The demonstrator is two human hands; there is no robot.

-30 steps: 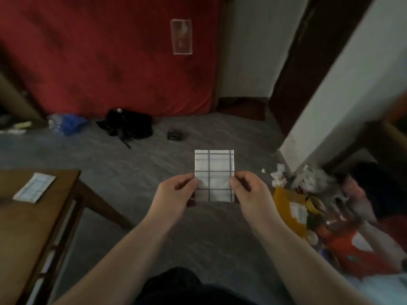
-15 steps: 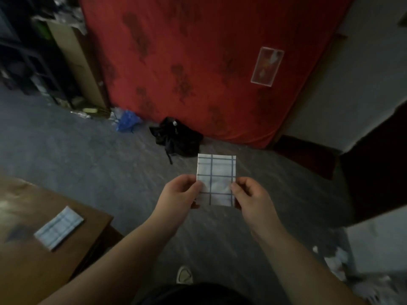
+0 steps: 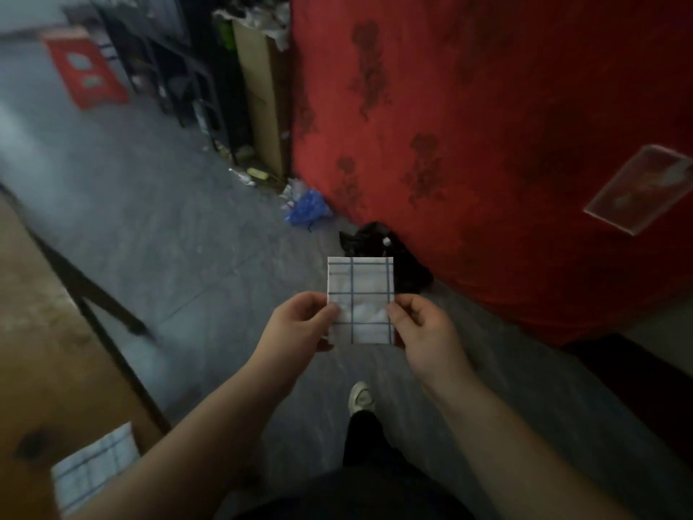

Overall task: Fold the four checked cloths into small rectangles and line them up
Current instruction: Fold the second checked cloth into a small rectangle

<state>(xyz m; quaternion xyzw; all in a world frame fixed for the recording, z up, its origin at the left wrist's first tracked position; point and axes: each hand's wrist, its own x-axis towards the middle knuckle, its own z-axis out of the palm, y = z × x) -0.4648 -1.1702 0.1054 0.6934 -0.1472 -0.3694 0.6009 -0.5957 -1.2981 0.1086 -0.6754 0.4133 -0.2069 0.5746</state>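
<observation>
- Checked cloth [image 3: 360, 290]: I log one small upright rectangle, white with blue lines, held in the air above the grey floor [image 3: 210, 264].
- Left hand [image 3: 296, 324]: pinches the cloth's lower left edge, thumb on the near face.
- Right hand [image 3: 427, 332]: pinches the lower right edge the same way.
- Second checked cloth [image 3: 93, 467]: folded and flat on the desk [image 3: 45, 350] at lower left, well apart from the held one. My left forearm hides part of it.
- Red patterned mattress [image 3: 487, 144]: stands on edge beyond the held cloth.
- Black bag [image 3: 375, 242]: at the mattress foot, with a blue plastic bag [image 3: 307, 208] just left of it.
- White shoe [image 3: 360, 397]: on the floor below the hands.
</observation>
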